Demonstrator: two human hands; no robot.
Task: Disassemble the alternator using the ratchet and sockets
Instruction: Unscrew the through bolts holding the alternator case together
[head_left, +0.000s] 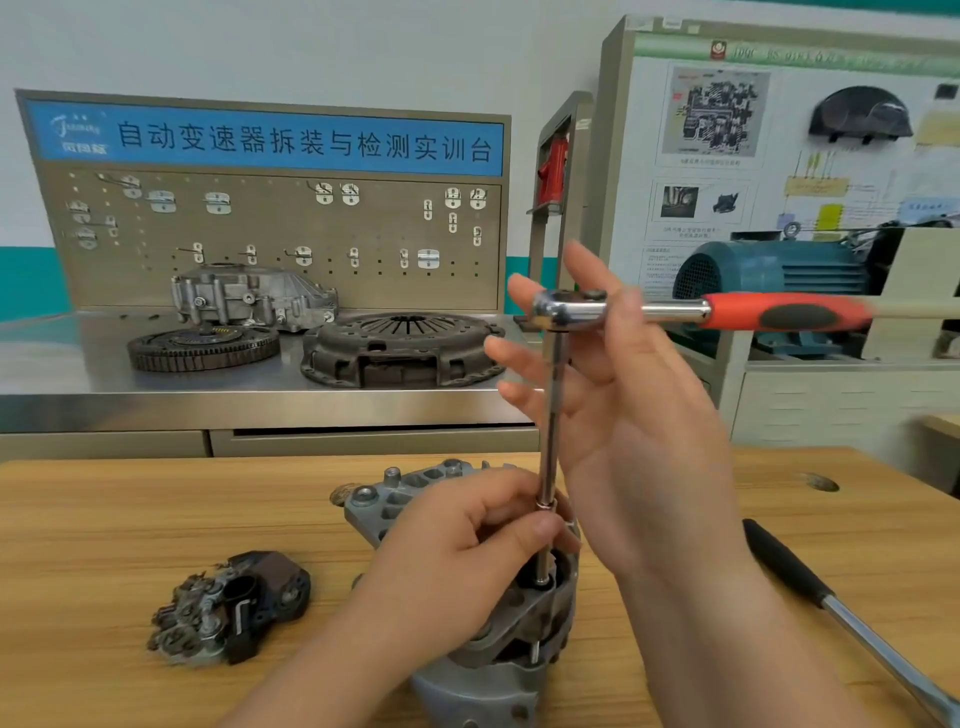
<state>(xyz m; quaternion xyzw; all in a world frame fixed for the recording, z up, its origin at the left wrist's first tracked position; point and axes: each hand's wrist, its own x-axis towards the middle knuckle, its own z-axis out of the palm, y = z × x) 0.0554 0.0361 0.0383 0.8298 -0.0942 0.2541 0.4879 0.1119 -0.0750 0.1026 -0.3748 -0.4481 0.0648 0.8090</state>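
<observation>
Unbolting the grey metal alternator (467, 691): left hand (452, 561) pinches the chrome extension bar (550, 415), right hand (623, 415) flat against my red-handled ratchet (696, 310). Next, grip and swing.

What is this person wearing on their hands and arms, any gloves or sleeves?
Nothing at all. The left hand and right hand are both bare, without gloves, and no ring or watch shows. The left forearm and right forearm are bare too; no sleeve comes into view.
</observation>
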